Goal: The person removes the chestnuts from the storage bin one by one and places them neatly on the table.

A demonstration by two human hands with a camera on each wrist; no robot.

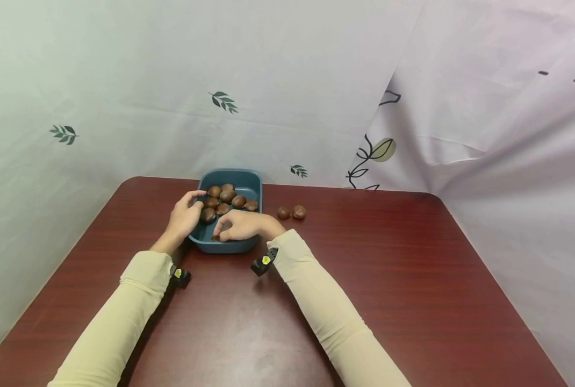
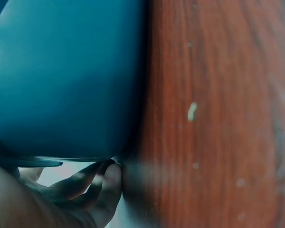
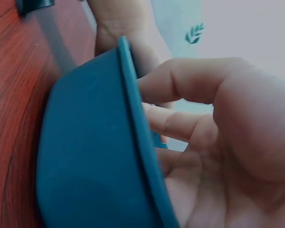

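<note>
A blue-green plastic box (image 1: pixel 225 248) with rounded corners holds several glossy brown chestnuts (image 1: pixel 227 196), mostly toward its far and left parts. At the box's left side my left hand (image 1: pixel 183 217) grips the rim; in the left wrist view its fingers (image 2: pixel 107 194) reach along the outer wall. My right hand (image 1: pixel 241 224) dips over the near right part of the box with bent fingers. A dark brown bit shows at its fingertips, seemingly a pinched chestnut, largely covered. In the right wrist view the rim (image 3: pixel 137 123) hides those fingertips.
Two more chestnuts (image 1: pixel 291 213) lie side by side on the red-brown wooden table (image 1: pixel 389 269), right of the box. Behind the table hangs a pale cloth (image 1: pixel 287 80) with leaf prints. A small black camera sits on each wrist.
</note>
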